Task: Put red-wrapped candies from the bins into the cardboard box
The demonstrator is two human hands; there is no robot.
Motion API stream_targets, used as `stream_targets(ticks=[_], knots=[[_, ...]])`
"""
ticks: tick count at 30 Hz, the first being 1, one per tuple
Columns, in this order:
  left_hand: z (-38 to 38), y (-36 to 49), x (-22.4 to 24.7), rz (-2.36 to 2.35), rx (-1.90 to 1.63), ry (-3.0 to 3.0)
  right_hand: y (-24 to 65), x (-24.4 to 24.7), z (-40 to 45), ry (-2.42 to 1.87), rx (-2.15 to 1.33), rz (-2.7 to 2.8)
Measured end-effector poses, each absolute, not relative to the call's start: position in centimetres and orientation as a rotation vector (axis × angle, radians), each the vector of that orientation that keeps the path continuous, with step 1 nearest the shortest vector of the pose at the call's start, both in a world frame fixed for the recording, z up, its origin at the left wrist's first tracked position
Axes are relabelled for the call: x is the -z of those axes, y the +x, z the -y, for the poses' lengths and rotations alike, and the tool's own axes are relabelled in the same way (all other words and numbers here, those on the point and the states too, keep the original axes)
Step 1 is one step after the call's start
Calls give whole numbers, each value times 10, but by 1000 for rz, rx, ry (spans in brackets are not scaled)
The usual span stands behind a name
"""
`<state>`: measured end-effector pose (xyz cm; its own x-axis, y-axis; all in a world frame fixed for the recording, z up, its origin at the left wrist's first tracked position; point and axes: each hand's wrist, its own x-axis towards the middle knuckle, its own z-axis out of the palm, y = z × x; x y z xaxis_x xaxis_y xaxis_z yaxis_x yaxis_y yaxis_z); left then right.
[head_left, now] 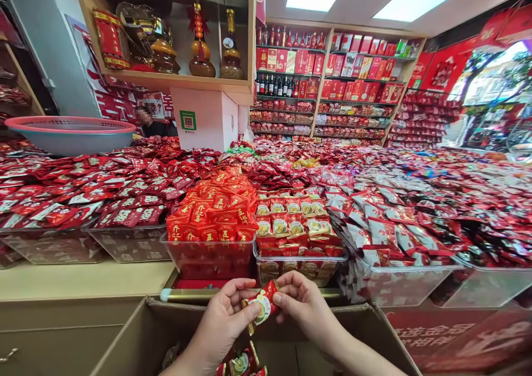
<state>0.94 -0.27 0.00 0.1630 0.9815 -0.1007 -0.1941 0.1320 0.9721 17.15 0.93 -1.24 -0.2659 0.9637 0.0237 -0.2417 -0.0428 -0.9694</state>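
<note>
A red and gold wrapped candy (pixel 262 304) with a pale round picture is pinched between both my hands. My left hand (pixel 224 320) grips its left end, thumb on the front of the wrapper. At its upper right end, my right hand (pixel 305 309) closes thumb and fingers on the wrapper. Below my hands stands an open cardboard box (pixel 332 343), with a few matching candies (pixel 241 362) lying inside. Just beyond, a clear bin (pixel 301 262) holds rows of similar red and gold candies (pixel 286 221).
To the left of that bin, another clear bin (pixel 211 254) is heaped with bright red packets (pixel 220 199). More filled bins (pixel 407 282) stretch to the right. A colander over a basin (pixel 70 135) rests on packets at left. A bottle cabinet (pixel 166 77) overhangs the display. Behind it, a person (pixel 152 124) is partly visible.
</note>
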Motion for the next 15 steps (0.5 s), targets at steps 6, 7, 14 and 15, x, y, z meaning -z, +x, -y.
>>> stream_targets(ticks=[6,7,14,15], knots=[[-1,6,10,-958,-1100,1046,169,15,-11,-867,-1456,1246],[-2,5,10,-967,-1092,1057,168,16,-10,-867,-1448,1254],[-13,-22,-1,-1227,-994,1556,171,-5,-7,-892,-1320,1346],[-17,-28,0,-1298,-976,1720,174,-18,-13,-889,-1229,1399]])
